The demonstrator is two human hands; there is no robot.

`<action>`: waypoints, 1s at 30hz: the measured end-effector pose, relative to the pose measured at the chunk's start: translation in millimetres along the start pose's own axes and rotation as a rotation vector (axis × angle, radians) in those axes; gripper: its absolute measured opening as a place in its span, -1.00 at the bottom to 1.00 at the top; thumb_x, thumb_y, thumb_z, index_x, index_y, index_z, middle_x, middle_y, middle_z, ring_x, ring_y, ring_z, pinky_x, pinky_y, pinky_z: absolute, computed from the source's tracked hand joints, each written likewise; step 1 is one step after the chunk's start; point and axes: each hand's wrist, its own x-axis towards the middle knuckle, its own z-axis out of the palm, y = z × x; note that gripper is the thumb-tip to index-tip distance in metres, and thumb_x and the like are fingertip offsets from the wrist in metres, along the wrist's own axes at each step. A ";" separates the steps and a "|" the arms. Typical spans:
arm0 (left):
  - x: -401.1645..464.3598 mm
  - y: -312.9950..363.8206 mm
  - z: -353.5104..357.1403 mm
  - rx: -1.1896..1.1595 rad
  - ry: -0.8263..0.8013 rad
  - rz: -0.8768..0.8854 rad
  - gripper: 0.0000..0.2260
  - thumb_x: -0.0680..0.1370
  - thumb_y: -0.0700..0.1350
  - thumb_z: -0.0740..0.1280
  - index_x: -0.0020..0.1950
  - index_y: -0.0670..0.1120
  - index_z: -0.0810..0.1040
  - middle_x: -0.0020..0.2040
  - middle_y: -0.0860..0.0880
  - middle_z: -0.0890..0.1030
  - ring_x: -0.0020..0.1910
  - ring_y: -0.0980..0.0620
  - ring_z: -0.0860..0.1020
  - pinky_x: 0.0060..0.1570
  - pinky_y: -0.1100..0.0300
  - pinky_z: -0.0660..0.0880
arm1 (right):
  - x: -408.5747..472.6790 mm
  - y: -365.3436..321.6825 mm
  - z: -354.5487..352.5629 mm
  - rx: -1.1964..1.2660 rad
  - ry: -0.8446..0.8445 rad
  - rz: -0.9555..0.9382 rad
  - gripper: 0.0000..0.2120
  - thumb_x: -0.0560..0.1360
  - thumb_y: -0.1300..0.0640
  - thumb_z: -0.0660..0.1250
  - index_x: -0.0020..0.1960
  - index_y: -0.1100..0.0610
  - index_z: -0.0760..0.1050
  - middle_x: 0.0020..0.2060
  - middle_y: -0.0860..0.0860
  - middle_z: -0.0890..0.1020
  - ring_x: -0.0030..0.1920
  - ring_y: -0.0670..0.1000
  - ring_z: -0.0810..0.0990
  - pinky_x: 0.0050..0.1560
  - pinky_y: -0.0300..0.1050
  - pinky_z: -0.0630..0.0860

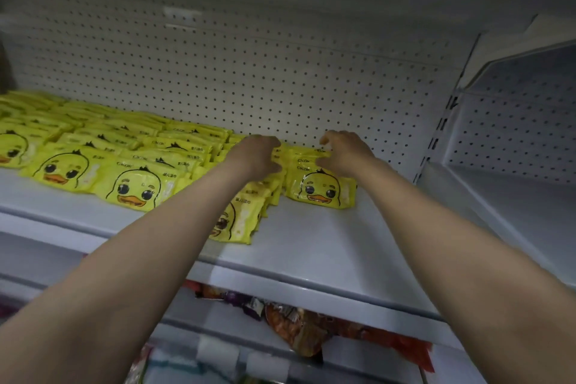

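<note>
Yellow wipe packs with a cartoon duck face lie in overlapping rows on a white shelf [311, 246]. The rightmost short row of duck packs [322, 189] stands a little apart from the row to its left [240, 221]. My left hand [254, 156] reaches in between these two rows, its fingers and thumb curled round the packs at the left side of the gap. My right hand [344, 151] is arched over the back of the rightmost row, thumb against a pack and curled fingers over its rear end.
More duck packs [78, 162] cover the shelf's left half up to a perforated back panel [280, 72]. A bare shelf bay [505, 190] adjoins on the right. Another shelf board hangs overhead. Below, red and orange snack bags [299, 324] fill a lower shelf.
</note>
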 end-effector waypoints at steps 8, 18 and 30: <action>-60.3 -55.4 -67.8 0.014 0.228 -0.068 -0.50 0.49 0.04 0.41 0.40 -0.01 0.40 0.25 -0.18 0.52 0.21 -0.17 0.49 0.07 0.05 0.44 | -16.9 -100.6 -33.9 0.096 0.014 -0.228 -0.47 0.47 -0.15 0.40 0.38 -0.03 0.40 0.37 0.05 0.46 0.34 0.10 0.43 0.28 0.02 0.43; -223.3 -205.8 -143.6 0.117 0.372 -0.202 -0.54 0.51 0.11 0.35 0.38 0.02 0.42 0.25 -0.15 0.52 0.24 -0.19 0.47 0.17 -0.06 0.45 | -78.7 -301.0 -13.4 0.119 0.105 -0.495 -0.51 0.51 -0.18 0.33 0.38 -0.04 0.40 0.38 0.01 0.45 0.42 0.09 0.34 0.38 0.00 0.30; -420.5 -375.7 -216.3 0.286 0.411 -0.331 -0.54 0.52 0.03 0.36 0.39 -0.05 0.42 0.31 -0.13 0.48 0.27 -0.18 0.43 0.20 -0.09 0.43 | -158.3 -549.3 48.4 0.357 0.070 -0.716 -0.53 0.53 -0.13 0.32 0.39 0.00 0.41 0.36 0.01 0.46 0.38 0.11 0.35 0.35 0.01 0.33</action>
